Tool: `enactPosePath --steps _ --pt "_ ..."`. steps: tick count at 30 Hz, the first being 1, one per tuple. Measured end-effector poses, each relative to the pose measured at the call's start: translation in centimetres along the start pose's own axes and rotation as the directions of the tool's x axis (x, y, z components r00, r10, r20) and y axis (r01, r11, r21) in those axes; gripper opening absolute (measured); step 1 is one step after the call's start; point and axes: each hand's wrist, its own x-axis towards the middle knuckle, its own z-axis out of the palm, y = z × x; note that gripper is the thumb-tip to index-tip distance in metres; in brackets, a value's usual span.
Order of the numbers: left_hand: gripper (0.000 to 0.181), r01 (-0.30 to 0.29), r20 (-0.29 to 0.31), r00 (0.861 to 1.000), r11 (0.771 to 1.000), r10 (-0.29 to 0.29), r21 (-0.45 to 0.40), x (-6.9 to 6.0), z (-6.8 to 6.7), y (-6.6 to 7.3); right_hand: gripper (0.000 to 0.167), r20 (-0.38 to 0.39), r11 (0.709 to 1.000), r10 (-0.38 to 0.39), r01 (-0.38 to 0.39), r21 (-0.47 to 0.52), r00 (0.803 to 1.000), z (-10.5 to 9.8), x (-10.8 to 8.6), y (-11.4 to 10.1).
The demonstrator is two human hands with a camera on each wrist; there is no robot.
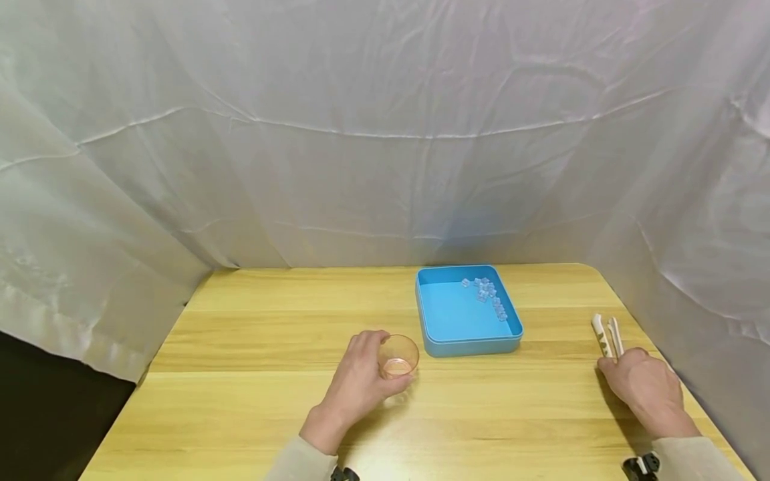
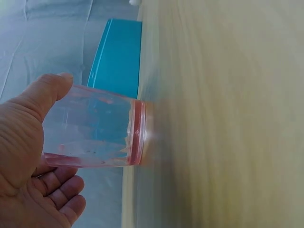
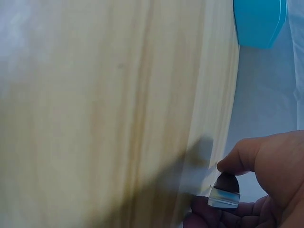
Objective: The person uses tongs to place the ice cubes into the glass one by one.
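My left hand point(image 1: 359, 377) grips a clear, orange-pink cup point(image 1: 398, 361) by its sides, thumb and fingers round it. In the left wrist view the cup point(image 2: 95, 128) is upright, its base at the tabletop. Far to the right, my right hand point(image 1: 645, 384) holds a pair of white tongs point(image 1: 602, 336), whose two arms stand apart and point away from me. The right wrist view shows a metallic end of the tongs point(image 3: 224, 197) between thumb and fingers. Small clear cubes point(image 1: 484, 290) lie inside a blue tray point(image 1: 472, 346) beyond the cup.
The wooden table point(image 1: 252, 347) runs back to a grey curtain point(image 1: 361, 180), which also hangs along both sides. The tray stands between the two hands, toward the back. A dark area point(image 1: 48, 401) shows past the table's left edge.
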Motion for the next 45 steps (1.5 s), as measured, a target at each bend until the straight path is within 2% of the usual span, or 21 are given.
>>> enactPosePath --steps 12,18,29,37,45 --pt "0.078 -0.018 -0.026 0.999 1.000 0.019 0.018 -0.3 0.4 0.5 0.049 -0.050 1.000 -0.017 0.018 0.025 0.999 -0.3 -0.2 -0.3" --pt "0.077 -0.028 -0.040 0.999 0.999 0.028 0.016 -0.5 0.7 0.6 0.049 -0.055 0.999 0.015 -0.013 0.040 0.998 -0.4 -0.3 -0.3" --pt "0.078 -0.016 -0.041 0.999 1.000 0.017 0.021 -0.6 0.9 0.7 0.043 -0.129 0.996 0.032 -0.021 0.087 0.991 0.1 -0.6 0.0" --pt "0.079 -0.009 -0.033 0.999 1.000 0.009 0.017 -0.7 1.0 0.8 0.050 -0.123 0.992 0.067 -0.053 0.116 0.990 0.0 -0.5 -0.1" --pt "0.079 -0.003 -0.026 1.000 1.000 0.003 0.019 -0.9 1.0 1.2 0.046 -0.190 0.992 0.005 0.019 0.121 0.982 0.0 -0.8 -0.9"
